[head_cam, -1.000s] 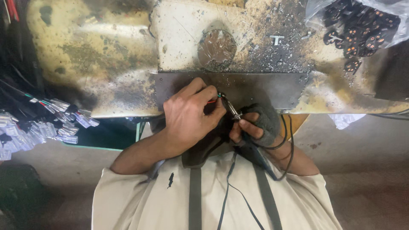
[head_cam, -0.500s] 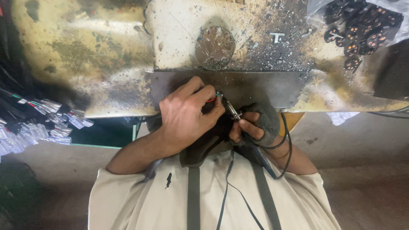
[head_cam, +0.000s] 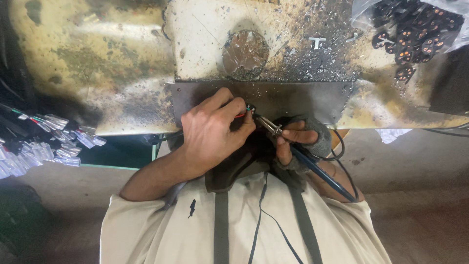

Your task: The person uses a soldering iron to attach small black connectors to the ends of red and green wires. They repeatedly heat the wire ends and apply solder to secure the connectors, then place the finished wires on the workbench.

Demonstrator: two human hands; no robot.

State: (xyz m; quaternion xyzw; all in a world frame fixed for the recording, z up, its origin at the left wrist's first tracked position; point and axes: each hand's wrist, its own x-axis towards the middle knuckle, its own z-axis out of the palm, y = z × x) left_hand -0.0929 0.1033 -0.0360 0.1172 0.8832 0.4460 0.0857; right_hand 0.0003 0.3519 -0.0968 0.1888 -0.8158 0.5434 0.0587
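Note:
My left hand [head_cam: 215,129] is bare and pinches thin red and green wires [head_cam: 243,113] at the front edge of a dark metal plate [head_cam: 303,98]. My right hand [head_cam: 300,142] wears a grey fingerless glove and grips a soldering iron [head_cam: 317,171] with a blue handle. The iron's metal tip [head_cam: 261,122] points up and left, touching the wire ends right beside my left fingertips. The two hands sit close together, just above my chest. The iron's black cord [head_cam: 264,215] hangs down over my light shirt.
The plate lies on a scorched, yellow-stained workbench [head_cam: 97,58] with a round metal disc [head_cam: 245,51] and solder crumbs behind it. A clear bag of black connectors [head_cam: 415,34] sits at the top right. Wires with clear sleeves [head_cam: 53,142] bunch at the left edge.
Both hands stay locked in the same pose at the plate's edge. Only the view has shifted slightly.

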